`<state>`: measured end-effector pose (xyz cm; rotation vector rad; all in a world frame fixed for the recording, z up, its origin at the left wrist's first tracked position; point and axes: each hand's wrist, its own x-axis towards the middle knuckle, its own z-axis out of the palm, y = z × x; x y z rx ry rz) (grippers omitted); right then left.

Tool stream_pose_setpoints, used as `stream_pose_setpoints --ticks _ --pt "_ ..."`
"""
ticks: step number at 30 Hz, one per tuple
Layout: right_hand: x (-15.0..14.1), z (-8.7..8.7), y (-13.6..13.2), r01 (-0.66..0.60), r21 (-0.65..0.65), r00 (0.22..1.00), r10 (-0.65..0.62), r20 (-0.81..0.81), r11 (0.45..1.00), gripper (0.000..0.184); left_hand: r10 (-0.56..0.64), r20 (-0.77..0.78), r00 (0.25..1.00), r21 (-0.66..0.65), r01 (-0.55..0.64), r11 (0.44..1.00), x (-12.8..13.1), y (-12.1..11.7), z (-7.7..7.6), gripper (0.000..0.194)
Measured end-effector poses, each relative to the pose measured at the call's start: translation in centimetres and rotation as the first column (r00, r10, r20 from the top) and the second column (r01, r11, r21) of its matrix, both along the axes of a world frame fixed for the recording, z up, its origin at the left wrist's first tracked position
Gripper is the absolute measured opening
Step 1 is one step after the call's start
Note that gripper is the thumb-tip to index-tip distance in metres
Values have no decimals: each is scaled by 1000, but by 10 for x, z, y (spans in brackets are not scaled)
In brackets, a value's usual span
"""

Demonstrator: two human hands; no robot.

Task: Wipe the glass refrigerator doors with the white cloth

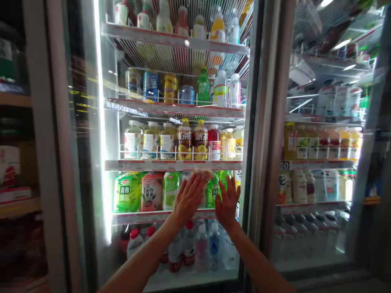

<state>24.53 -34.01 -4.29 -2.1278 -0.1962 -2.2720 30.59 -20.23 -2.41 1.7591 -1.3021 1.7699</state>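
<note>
My left hand (190, 196) lies with its fingers stretched forward over a crumpled pinkish cloth (205, 176), pressing it toward the glass front of a drinks fridge. The cloth shows past the fingertips and along the hand's right side. Just to the right, my right hand (227, 203) is raised with fingers spread and holds nothing; whether it touches the glass I cannot tell. Behind the hands, a shelf carries green bottles (213, 191) and a red tea bottle (152, 191), partly covered by my left hand and the cloth.
A metal door frame (265, 146) runs upright on the right, with another lit drinks fridge beyond it. Higher shelves hold bottles and cans (150, 85). Red-capped bottles (134, 242) stand at the bottom. Dark shelving (18, 207) is at the left edge.
</note>
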Motion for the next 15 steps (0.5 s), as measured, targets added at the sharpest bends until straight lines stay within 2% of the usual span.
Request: stream_pose_setpoints --ticks 3,5,7,9,12,15 --pt "-4 9 29 -198 -117 980 193 -59 973 52 -95 -106 990 -69 88 994 2 4 1 59" --pt "1 15 49 -244 -156 966 225 -129 957 46 -151 -139 979 -61 144 988 7 18 0 60" --pt "12 19 64 -176 -134 977 157 -142 975 40 -121 -140 983 -30 118 993 13 37 -4 67" --pt "23 20 69 -65 -130 992 49 -118 989 38 -27 -129 991 -32 23 999 19 55 -11 76" --pt "28 15 48 53 -167 991 -72 -112 984 41 85 -132 988 -121 -102 987 25 68 -21 76" --pt "14 5 0 158 -52 984 -162 -73 986 41 147 -114 982 -154 -164 974 28 65 -28 71"
